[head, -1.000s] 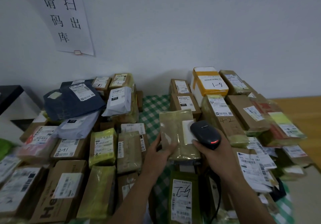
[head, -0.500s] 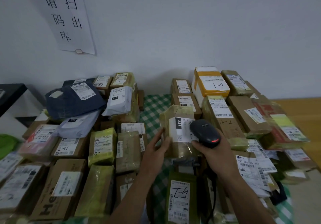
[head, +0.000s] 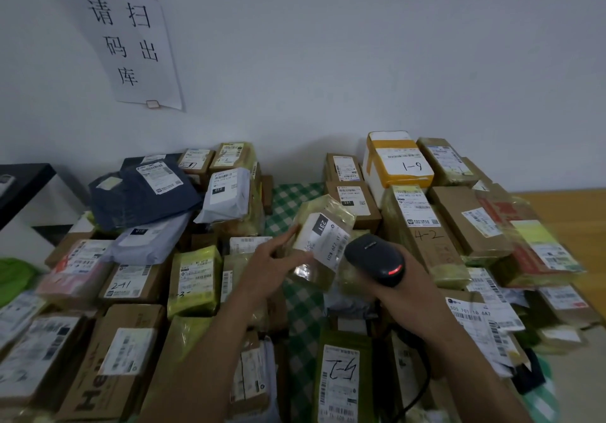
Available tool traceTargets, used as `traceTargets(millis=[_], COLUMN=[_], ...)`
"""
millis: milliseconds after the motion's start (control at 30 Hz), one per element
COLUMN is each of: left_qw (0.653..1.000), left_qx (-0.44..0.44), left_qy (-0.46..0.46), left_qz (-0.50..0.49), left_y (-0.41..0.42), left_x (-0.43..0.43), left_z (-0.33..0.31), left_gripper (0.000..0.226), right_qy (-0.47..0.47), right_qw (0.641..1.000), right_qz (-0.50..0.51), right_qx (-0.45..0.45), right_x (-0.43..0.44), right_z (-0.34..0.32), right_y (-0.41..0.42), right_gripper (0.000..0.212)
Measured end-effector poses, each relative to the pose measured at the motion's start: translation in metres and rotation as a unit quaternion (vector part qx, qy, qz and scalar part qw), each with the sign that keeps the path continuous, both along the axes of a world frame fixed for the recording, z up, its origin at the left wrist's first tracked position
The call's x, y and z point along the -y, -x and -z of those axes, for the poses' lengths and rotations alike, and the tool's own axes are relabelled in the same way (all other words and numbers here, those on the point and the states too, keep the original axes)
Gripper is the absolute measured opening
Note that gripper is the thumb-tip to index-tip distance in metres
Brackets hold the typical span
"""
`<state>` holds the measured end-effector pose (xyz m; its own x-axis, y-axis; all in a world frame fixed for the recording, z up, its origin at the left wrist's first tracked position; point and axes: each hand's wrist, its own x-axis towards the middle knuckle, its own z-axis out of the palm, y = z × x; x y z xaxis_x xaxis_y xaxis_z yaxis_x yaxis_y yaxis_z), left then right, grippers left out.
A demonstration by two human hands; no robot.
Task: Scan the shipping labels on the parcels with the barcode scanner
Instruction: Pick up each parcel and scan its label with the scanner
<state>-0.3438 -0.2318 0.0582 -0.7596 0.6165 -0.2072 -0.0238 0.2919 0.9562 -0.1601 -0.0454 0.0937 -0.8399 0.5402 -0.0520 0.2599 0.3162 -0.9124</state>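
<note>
My left hand (head: 270, 263) holds a small tape-wrapped brown parcel (head: 323, 245) up over the middle of the table, tilted to the right. Its white shipping label (head: 323, 237), marked 231, faces me. My right hand (head: 416, 286) grips the black barcode scanner (head: 375, 260) just right of the parcel, its red light lit and its head pointing at the label. A black cable (head: 421, 386) hangs from the scanner below my wrist.
Many labelled parcels cover the table: cardboard boxes and yellow-taped packs at left (head: 193, 280), a navy mailer bag (head: 144, 193), stacked boxes at right (head: 426, 225), a white-and-orange box (head: 398, 162). A strip of green checked cloth (head: 292, 199) shows between the piles. A paper sign (head: 128, 39) hangs on the wall.
My left hand has turned and tilted the parcel, bringing its label marked 231 into view and leaning it right. The scanner has stayed beside it.
</note>
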Motion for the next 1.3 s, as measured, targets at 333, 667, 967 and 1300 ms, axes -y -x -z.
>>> traceTargets(millis=[333,667,967,1300], left_qw=[0.99,0.985,0.987,0.996], left_qx=[-0.071,-0.084,-0.082,0.072], left_qy=[0.108,0.137,0.119,0.044], left_qz=[0.048,0.058,0.065,0.008], left_y=[0.064,0.072,0.064,-0.008], left_x=[0.013,0.017,0.019,0.024], left_z=[-0.023,-0.022,-0.02,0.026], left_gripper=[0.072,0.071,0.071,0.069], right_qy=[0.013,0.042,0.037,0.045], right_qw=[0.997,0.994,0.993,0.996], right_qz=[-0.062,-0.071,-0.082,-0.038], right_qx=[0.052,0.069,0.071,0.072], right_x=[0.013,0.02,0.019,0.011], right_z=[-0.002,-0.004,0.0,0.007], right_y=[0.001,0.002,0.001,-0.013], right_gripper=[0.058,0.058,0.059,0.047])
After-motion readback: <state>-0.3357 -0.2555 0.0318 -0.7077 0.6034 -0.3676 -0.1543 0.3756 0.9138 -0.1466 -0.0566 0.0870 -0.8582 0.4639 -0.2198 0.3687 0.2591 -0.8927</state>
